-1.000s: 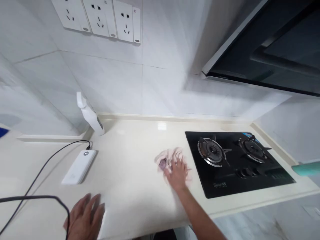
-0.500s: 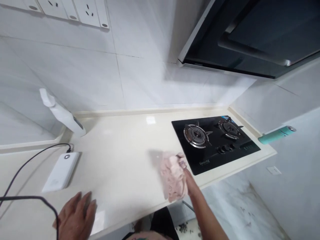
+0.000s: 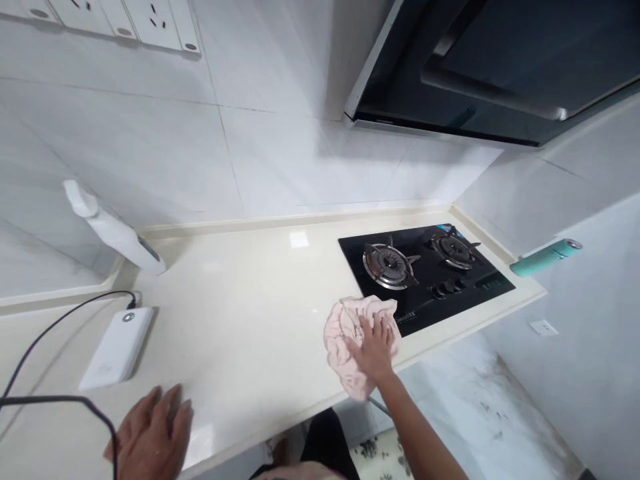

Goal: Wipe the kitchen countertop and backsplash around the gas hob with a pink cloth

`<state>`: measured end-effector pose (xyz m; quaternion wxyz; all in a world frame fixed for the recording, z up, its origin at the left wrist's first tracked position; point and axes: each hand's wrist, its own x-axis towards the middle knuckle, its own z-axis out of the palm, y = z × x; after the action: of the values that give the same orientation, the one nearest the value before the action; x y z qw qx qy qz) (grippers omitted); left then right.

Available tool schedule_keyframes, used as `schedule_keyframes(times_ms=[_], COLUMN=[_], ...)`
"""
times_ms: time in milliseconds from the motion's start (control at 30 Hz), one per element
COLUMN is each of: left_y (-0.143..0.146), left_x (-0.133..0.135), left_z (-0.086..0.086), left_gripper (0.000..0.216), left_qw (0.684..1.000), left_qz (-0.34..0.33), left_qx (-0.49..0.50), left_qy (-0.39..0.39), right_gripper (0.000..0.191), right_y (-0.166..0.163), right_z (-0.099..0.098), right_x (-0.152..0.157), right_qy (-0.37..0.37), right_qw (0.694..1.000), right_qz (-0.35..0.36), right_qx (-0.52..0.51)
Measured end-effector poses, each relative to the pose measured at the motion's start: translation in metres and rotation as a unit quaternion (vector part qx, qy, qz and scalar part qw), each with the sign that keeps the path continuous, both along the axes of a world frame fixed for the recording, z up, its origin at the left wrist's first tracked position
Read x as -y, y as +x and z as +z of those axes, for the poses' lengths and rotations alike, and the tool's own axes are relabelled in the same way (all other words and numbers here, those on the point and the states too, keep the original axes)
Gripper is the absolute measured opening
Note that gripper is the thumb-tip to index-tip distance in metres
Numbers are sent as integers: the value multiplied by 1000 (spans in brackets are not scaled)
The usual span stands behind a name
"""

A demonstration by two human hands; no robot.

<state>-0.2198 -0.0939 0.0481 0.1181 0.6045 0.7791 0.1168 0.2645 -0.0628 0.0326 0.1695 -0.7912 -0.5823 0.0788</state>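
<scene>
My right hand (image 3: 375, 352) lies on a crumpled pink cloth (image 3: 345, 327) with its fingers spread and pressing down from above. The cloth sits at the counter's front edge and overlaps the near left corner of the black gas stove (image 3: 425, 293). At the lower left, my left hand (image 3: 153, 433) rests flat on the cream countertop (image 3: 240, 333), fingers a little apart and nothing in them. A black cable passes across its outer side. Just beyond that hand lies a white power bank (image 3: 116, 350) with a cable plugged in.
A white long-necked object (image 3: 113, 230) leans at the back left corner. Past the stove, a green cylinder (image 3: 545, 259) stands by the right end of the counter. The dark range hood (image 3: 500, 73) hangs above the stove. Wall sockets (image 3: 155, 23) are at the upper left.
My right hand has gone from holding the bunched cloth to lying spread on it. The cloth is flatter, has shifted right and now overlaps the stove corner. My left hand stays put.
</scene>
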Motion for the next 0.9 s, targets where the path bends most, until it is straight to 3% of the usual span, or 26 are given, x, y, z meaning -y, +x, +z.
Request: schedule_keyframes(times_ms=[167, 267, 333, 433, 500, 700, 800, 900], left_y=[4, 4, 2, -3, -6, -7, -4, -3], left_x=[-4, -5, -4, -1, 1, 1, 1, 1], left_z=[4, 5, 1, -9, -17, -21, -17, -15], left_gripper=[69, 69, 68, 61, 54, 55, 54, 53], left_qw=[1000, 1000, 1000, 1000, 999, 1000, 1000, 1000], left_qz=[-1, 5, 5, 0, 0, 5, 3, 0], left_qx=[-12, -6, -7, -20, -29, 4, 3, -13], left_qy=[-13, -23, -20, 3, 17, 27, 20, 15], right_gripper=[90, 75, 61, 51, 52, 44, 45, 62], right_y=[-91, -109, -93, -46, -20, 13, 50, 101], right_z=[-12, -1, 8, 12, 4, -30, -22, -4], right_x=[-13, -48, -72, -80, -57, 71, 101, 98], right_qy=[-7, -1, 10, 27, 40, 130, 146, 176], right_qw=[999, 989, 986, 996, 997, 991, 984, 969], right_qz=[46, 145, 165, 86, 46, 10, -26, -131], right_qx=[-19, -35, -24, 18, 37, 1, -99, -110])
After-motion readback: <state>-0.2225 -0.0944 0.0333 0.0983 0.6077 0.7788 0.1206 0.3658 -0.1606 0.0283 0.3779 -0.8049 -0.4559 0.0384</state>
